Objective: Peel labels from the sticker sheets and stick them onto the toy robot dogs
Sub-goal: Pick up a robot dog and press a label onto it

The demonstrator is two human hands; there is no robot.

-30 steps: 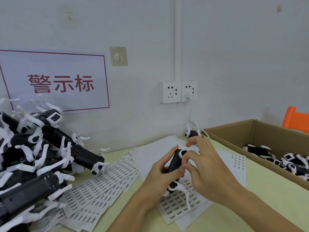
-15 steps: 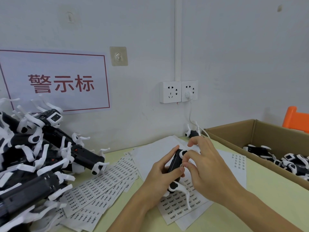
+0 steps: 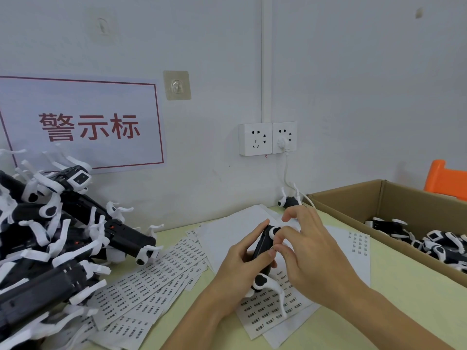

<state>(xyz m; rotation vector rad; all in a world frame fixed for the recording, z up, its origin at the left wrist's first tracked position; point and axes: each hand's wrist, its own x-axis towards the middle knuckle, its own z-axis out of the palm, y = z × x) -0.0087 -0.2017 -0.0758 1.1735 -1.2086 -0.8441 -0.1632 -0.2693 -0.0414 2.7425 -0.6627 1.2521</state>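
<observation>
My left hand (image 3: 241, 267) grips a black toy robot dog (image 3: 262, 248) with white legs, holding it upright above the sticker sheets. My right hand (image 3: 307, 245) has its thumb and forefinger tips on the dog's body beside the left thumb; whether a label sits under them is hidden. A sticker sheet (image 3: 267, 308) with printed labels lies under the dog. More sticker sheets (image 3: 151, 276) fan out to the left.
A pile of black-and-white robot dogs (image 3: 58, 243) is stacked at the left. A cardboard box (image 3: 394, 198) at the right holds several more dogs. Another dog (image 3: 289, 201) lies by the wall under the sockets (image 3: 267, 138). An orange object (image 3: 446, 179) stands behind the box.
Both hands and the dog have stayed almost in place; my right fingers shifted slightly on the dog's body.
</observation>
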